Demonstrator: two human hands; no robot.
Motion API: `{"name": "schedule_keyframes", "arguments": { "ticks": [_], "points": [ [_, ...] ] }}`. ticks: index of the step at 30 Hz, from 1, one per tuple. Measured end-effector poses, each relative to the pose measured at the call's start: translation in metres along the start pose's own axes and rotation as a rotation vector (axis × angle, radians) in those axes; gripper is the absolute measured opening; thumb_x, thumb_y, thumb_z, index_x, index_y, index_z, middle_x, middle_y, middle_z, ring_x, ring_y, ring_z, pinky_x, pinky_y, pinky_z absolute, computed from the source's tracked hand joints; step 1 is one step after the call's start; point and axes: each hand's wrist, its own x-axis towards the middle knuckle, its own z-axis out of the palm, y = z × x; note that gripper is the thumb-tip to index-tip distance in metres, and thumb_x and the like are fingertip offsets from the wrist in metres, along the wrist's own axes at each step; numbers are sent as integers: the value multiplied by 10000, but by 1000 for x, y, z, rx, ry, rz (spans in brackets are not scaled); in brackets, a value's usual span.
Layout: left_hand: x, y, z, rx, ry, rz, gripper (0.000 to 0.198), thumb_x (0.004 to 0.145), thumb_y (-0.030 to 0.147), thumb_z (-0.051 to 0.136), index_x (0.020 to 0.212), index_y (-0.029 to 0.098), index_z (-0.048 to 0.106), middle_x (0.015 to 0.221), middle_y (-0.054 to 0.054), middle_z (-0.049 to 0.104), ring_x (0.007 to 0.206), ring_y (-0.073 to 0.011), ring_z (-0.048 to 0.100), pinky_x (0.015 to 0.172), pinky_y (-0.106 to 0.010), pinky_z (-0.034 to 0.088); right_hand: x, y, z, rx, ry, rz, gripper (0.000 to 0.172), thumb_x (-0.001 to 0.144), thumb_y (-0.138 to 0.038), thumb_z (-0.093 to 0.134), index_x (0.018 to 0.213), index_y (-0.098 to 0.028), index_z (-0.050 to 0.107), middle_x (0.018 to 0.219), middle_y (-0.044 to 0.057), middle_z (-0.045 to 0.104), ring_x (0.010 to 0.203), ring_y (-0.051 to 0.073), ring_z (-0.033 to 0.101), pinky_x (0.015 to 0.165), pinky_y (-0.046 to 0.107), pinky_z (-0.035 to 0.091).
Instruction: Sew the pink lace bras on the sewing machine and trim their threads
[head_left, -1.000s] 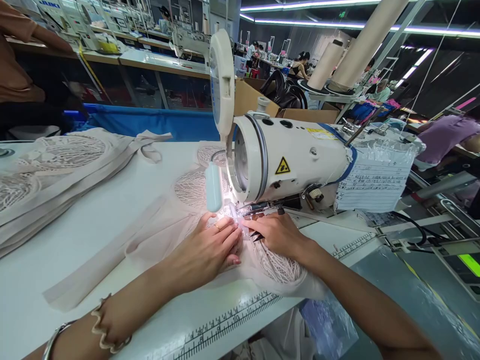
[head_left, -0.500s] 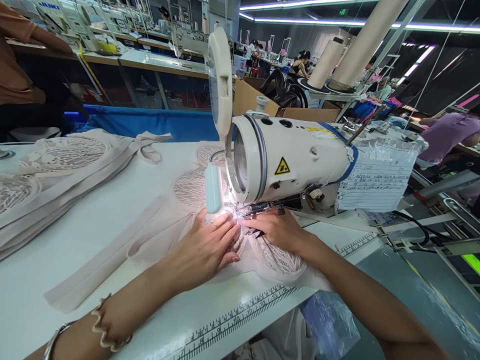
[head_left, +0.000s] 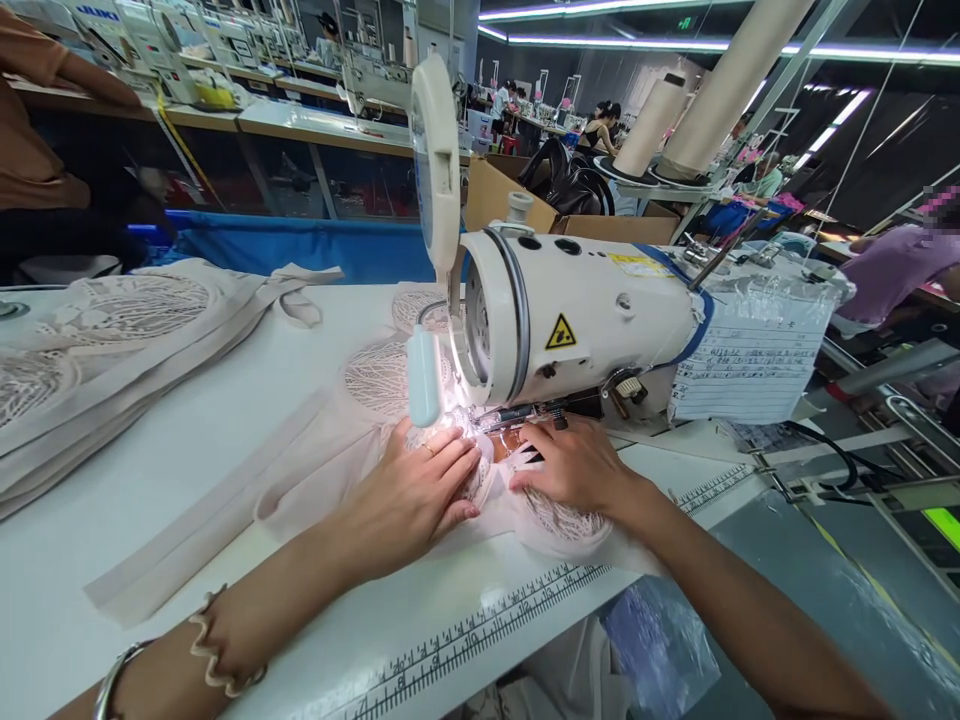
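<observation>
A pale pink bra with lace cups lies on the sewing table, partly under the head of a white sewing machine. My left hand rests flat on its fabric just left of the lit needle area, fingers stretched out. On the other side, my right hand lies over the lace cup near the front, thumb and forefinger spread apart beside narrow pale strips of the fabric. A pale blue lamp hangs by the needle and lights the spot. The needle tip itself is hidden in glare.
More pale pink garments are piled on the left. A printed ruler runs along the table's front edge. A handwritten sheet hangs at the machine's right end. Behind stand a cardboard box and large thread cones. Other people work nearby.
My right hand has drawn back slightly from the needle area, and its fingers have spread. The machine's handwheel face looks different, as if turned. My left hand stays in place.
</observation>
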Motion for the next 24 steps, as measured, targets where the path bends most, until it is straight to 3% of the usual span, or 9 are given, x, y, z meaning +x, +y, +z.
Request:
{"name": "schedule_keyframes", "arguments": {
  "ticks": [3,6,8,16,20,24],
  "points": [
    [1,2,0,7,5,0,507,1076,422,206,1296,148,572,1230,-138,674,1205,-319,567,1064,-582,237,-7,-1,-1,32,-83,-15,290,894,-274,621,1165,-183,664,738,52,725,678,201,604,600,287,274],
    [1,4,3,20,22,-4,505,1077,405,211,1284,146,592,1252,-146,665,1238,-325,542,1077,-586,231,-8,-2,-2,100,-124,-109,592,826,-59,516,1372,-279,578,717,-1,709,643,164,566,582,288,234],
    [0,5,5,19,33,6,492,1073,407,251,1287,136,601,1301,-155,642,1277,-336,514,1095,-590,223,-5,-1,-2,136,-144,-147,662,818,-38,485,1404,-335,560,703,-15,696,636,155,554,581,290,233],
    [0,-2,0,15,-5,-18,454,1072,390,281,1361,146,532,1295,-159,647,1251,-331,547,1089,-613,230,11,-4,-8,146,-187,-104,584,905,-79,451,1415,-343,559,849,10,748,757,181,622,605,283,308],
    [3,-2,-3,51,-15,-25,403,1069,361,291,1245,167,597,1339,-165,617,1251,-349,532,1030,-613,276,13,-4,-3,139,-106,-118,575,881,-40,454,1366,-312,600,969,19,763,805,185,635,643,271,334],
    [3,0,0,16,18,14,406,1076,337,285,1227,124,596,1321,-169,634,1252,-335,535,1040,-585,251,4,2,9,96,34,-175,490,862,-30,467,1252,-236,680,748,10,717,645,153,566,558,275,258]
  ]
}}
